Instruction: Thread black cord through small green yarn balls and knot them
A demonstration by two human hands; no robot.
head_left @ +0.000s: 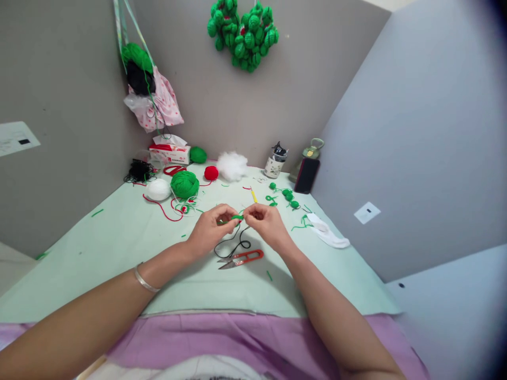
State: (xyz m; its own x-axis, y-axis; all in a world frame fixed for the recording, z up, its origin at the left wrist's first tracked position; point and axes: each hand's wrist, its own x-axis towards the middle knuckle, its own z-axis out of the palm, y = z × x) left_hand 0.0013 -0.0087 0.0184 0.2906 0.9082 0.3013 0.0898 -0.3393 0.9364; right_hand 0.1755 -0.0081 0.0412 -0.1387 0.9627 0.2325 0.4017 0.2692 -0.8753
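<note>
Between my two hands, above the pale green table cover (130, 264), is a small green crocheted piece (237, 217) with a bit of red at its lower side. My left hand (214, 226) pinches it between thumb and fingers. Close against its right end, my right hand (266, 222) is closed in a pinch; what its fingertips hold is too small to make out. Black yarn (244, 244) hangs from there and loops onto the table. Just below lie thread snips (241, 258) with orange handles. A yellow-handled crochet hook (254, 196) lies behind my right hand.
Behind are a green yarn ball (185, 184), a white ball (158, 189), a red ball (211, 173), white stuffing (233, 166) and a tissue box (170, 153). Rightward lie small green crocheted pieces (288, 195), a phone (307, 176) and a white strip (328, 235). Partition walls enclose the table.
</note>
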